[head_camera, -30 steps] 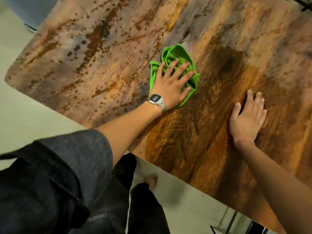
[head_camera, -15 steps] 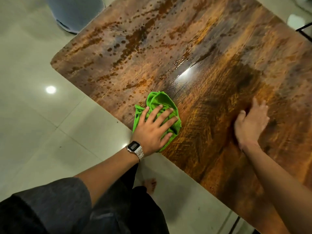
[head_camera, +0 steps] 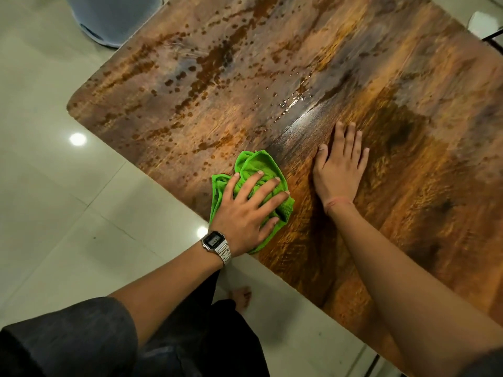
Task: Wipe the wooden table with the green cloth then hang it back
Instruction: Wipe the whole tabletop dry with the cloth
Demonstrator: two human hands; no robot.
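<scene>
Pale glossy floor tiles (head_camera: 54, 202) mirror two round ceiling lights (head_camera: 77, 139); a grey-blue bin (head_camera: 114, 17) stands beyond the tabletop's far-left corner.

The cloth (head_camera: 254, 183) was bright green. The table (head_camera: 353, 77) showed streaked wood grain in orange, brown and grey, speckled with dark rust-brown spots toward its far left. The watch (head_camera: 215, 242) was silver with a dark face. The floor (head_camera: 54, 186) was pale cream tile.
</scene>
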